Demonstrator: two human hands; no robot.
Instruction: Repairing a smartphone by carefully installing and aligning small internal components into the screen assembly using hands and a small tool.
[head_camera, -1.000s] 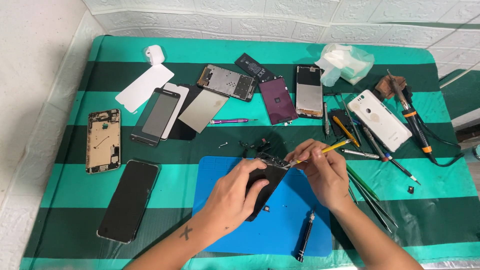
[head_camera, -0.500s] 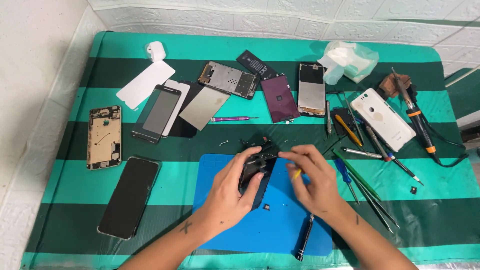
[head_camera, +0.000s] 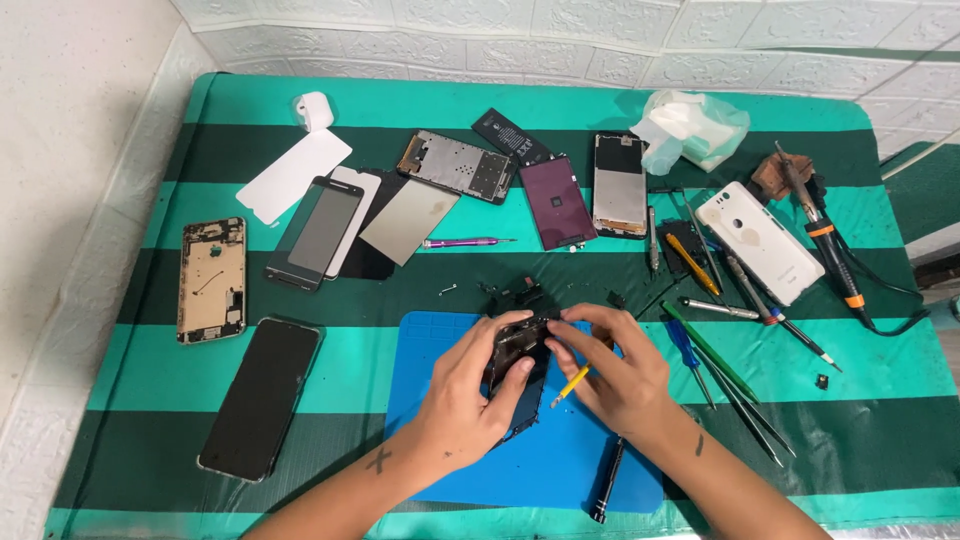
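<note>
Green-striped surface is crowding with phone parts around the blue mat (head_camera: 560, 470). Left hand (head_camera: 470, 395) is gripping the dark phone frame (head_camera: 515, 370) over that mat, while right hand (head_camera: 615, 375), its yellow tool (head_camera: 570, 385) now tucked in, is pinching the frame's top edge.

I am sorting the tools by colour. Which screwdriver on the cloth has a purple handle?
The purple screwdriver lying alone at the centre, just below the grey panel. The other tools lie in the cluster at the right, with blue, yellow or orange handles.
</note>
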